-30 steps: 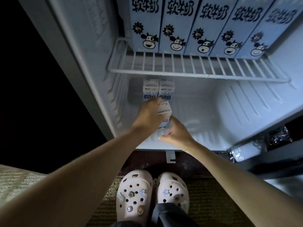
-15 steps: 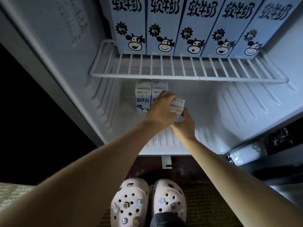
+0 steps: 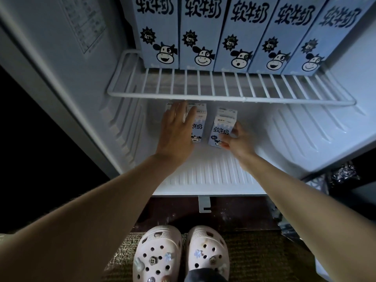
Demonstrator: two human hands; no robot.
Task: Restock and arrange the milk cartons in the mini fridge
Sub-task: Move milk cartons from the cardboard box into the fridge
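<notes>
A: Where is the carton (image 3: pixel 221 127)?
B: It stands on the fridge floor (image 3: pixel 211 174), toward the back, under the shelf (image 3: pixel 230 97). Its cow face looks out at us.
A: Who has it?
B: The right hand (image 3: pixel 239 142). The thumb is on the low front corner and the fingers curl round the right side, so it is holding the carton.
A: Is it next to anything?
B: Yes. Two more small ones, the pair (image 3: pixel 198 127), stand just to its left. There is a small gap between the carton and the pair.
A: And the left hand (image 3: pixel 177 132)?
B: It lies flat over the front of the pair. The fingers are straight and a bit spread, not gripping. They hide most of the left one. I cannot tell if the hand pushes or only touches.
A: What is up on the shelf?
B: Five big cartons (image 3: pixel 200 33) in a row, side by side. They are blue with black writing and a cow on each.
A: What else?
B: A sticker (image 3: pixel 83 23) is on the left wall (image 3: pixel 50 58). Down below, two pale shoes (image 3: pixel 158 255) with little charms stand on a brown mat (image 3: pixel 260 259). A small white bracket (image 3: pixel 204 204) hangs under the floor's front edge.
</notes>
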